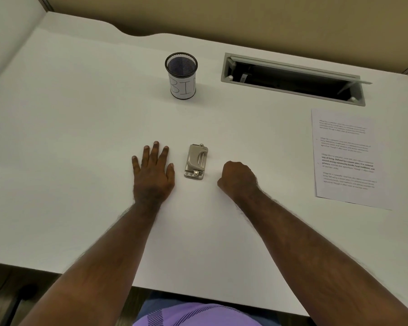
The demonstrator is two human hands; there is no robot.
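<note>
A small grey metal hole punch (196,161) lies on the white desk (80,137) between my two hands. My left hand (153,171) rests flat on the desk just left of it, fingers straight and spread, not touching it. My right hand (238,178) sits to the right of the punch as a closed fist with the fingers curled under, holding nothing that I can see. A printed sheet of paper (346,158) lies flat at the right side of the desk.
A black mesh cup (181,75) with a white label reading "BIN" stands upright at the back centre. An open cable hatch (292,78) is set into the desk at the back right. Beige partition walls enclose the desk; its front edge runs near my body.
</note>
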